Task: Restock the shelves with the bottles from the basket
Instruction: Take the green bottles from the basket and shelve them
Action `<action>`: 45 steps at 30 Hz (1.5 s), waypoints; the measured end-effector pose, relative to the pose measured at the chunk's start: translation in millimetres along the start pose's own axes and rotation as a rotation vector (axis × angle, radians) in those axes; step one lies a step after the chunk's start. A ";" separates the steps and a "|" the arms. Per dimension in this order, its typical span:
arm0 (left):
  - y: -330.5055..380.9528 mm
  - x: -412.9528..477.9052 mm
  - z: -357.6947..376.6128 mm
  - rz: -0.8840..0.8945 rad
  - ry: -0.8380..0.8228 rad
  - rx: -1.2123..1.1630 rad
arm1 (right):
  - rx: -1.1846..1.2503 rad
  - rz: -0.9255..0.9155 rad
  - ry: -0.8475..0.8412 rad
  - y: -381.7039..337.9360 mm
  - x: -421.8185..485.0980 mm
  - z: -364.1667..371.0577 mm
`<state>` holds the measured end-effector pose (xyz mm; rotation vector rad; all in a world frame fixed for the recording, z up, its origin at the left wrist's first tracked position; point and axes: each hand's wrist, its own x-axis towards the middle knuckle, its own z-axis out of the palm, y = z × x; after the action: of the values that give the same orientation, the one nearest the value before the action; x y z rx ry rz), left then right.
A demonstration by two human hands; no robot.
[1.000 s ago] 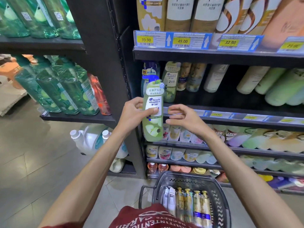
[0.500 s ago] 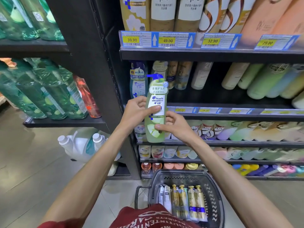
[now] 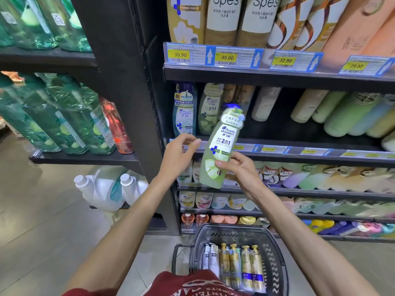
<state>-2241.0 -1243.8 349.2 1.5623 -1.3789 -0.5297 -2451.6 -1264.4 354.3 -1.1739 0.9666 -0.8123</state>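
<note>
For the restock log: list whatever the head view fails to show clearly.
1. Bottle: lower front, head view, partly covered by the right hand.
2. Basket: near end, head view, cut off by the red shirt and the bottom edge.
3. Tags on the middle rail, head view: blurred; the left hand and the bottle cover some.

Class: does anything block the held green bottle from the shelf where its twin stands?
Nothing visible does. The green bottle, in the right hand, tilts before bare shelf right of its twin; the left hand is off it.
</note>
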 end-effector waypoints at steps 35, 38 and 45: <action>-52.5 6.1 19.7 0.277 0.107 0.670 | 0.065 -0.192 0.360 -26.7 94.1 3.4; -52.8 5.8 21.5 0.265 0.118 0.683 | 0.007 -0.196 0.361 -21.2 96.3 2.6; -54.8 6.6 23.8 0.272 0.155 0.711 | -0.103 -0.219 0.362 -15.3 93.7 -2.0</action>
<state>-2230.4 -1263.5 293.4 1.8618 -1.7230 0.2835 -2418.1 -1353.2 351.9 -1.2610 1.1988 -1.1907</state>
